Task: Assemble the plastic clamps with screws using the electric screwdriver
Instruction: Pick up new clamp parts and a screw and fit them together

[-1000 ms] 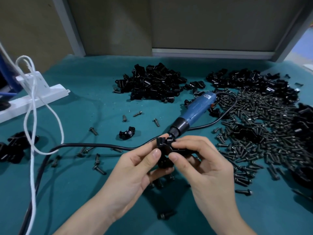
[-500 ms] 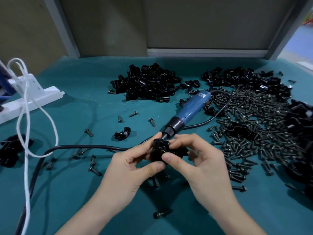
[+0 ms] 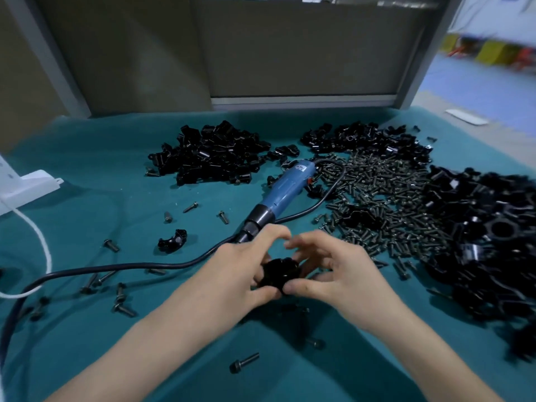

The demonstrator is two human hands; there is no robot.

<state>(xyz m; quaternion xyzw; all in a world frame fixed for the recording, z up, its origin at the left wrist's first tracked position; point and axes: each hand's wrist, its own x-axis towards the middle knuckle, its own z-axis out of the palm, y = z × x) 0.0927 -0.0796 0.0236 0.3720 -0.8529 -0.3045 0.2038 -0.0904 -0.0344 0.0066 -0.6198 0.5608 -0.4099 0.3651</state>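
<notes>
Because the plastic clamp (image 3: 278,274) seems light, stiff and slick, my left hand (image 3: 237,268) and right hand (image 3: 339,271) pinch its edges, fingers (image 3: 300,285) clamped on it, just beside the electric screwdriver (image 3: 281,195).

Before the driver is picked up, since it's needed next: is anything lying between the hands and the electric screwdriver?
Nothing visible. The electric screwdriver lies just beyond the left hand, nose toward it; both that and the right hand hold the clamp.
</notes>
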